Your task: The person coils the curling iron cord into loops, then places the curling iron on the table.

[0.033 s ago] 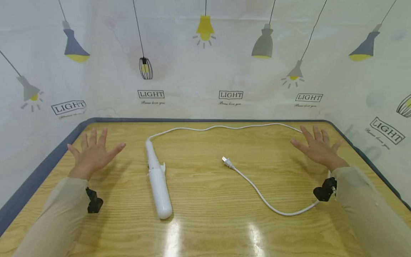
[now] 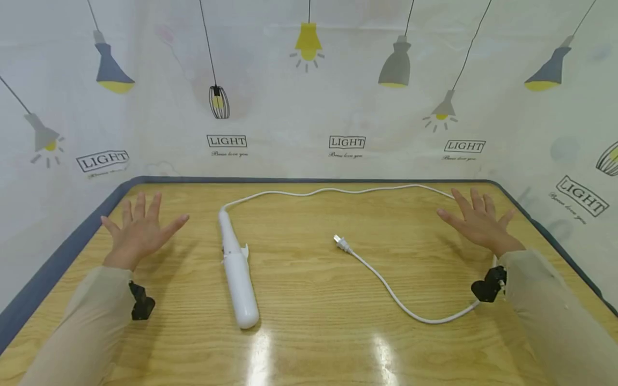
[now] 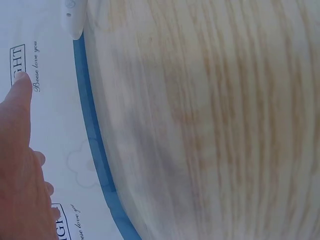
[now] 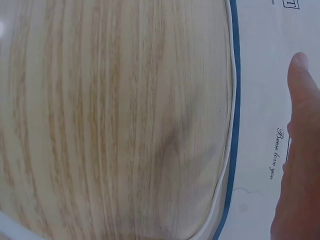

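Observation:
A white curling iron (image 2: 240, 284) with a small side lever lies left of the middle of the wooden table, its thick rounded end toward the person. From its far end a white cord (image 2: 388, 287) runs along the back, passes behind the right hand and arm, and loops round to a two-pin plug (image 2: 341, 244) near the middle. Left of the curling iron, the left hand (image 2: 137, 233) is held with fingers spread, holding nothing. The right hand (image 2: 480, 222) has its fingers spread too, over the cord's right side. In the left wrist view, part of the curling iron (image 3: 74, 20) shows at the top.
A pale cloth backdrop (image 2: 280, 107) printed with lamps stands behind and along both sides. Dark blue edging (image 2: 309, 180) borders the wooden table (image 2: 299, 300). Each wrist carries a black camera mount (image 2: 141, 303).

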`<act>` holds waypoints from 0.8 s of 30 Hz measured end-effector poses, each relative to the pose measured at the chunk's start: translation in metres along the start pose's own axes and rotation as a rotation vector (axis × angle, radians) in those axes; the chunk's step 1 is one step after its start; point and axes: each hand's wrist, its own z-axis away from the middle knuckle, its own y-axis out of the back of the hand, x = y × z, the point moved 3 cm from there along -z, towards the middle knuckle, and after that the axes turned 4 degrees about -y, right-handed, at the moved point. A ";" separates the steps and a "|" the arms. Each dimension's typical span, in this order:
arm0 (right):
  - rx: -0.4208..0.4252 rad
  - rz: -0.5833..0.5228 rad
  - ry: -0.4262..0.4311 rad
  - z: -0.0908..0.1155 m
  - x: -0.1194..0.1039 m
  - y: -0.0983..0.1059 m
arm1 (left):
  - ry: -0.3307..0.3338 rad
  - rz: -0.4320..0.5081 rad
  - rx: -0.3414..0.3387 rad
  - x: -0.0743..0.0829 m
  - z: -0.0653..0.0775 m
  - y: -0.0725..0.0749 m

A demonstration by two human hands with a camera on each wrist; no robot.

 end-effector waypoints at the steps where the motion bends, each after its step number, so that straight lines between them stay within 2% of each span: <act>1: 0.000 -0.002 0.002 0.000 0.000 0.000 | -0.001 0.002 0.000 0.000 0.000 0.000; 9: 0.002 -0.010 0.012 0.001 0.003 0.003 | -0.017 0.032 0.020 0.003 -0.001 -0.005; 12: -0.001 -0.024 0.043 -0.001 -0.002 0.002 | -0.032 0.097 0.045 0.010 0.003 -0.007; 19: 0.029 -0.081 0.236 -0.013 -0.029 0.000 | -0.019 0.388 0.096 0.047 0.025 -0.014; 24: -0.021 -0.113 0.317 -0.026 -0.055 -0.004 | -0.005 0.466 0.050 0.073 0.042 -0.023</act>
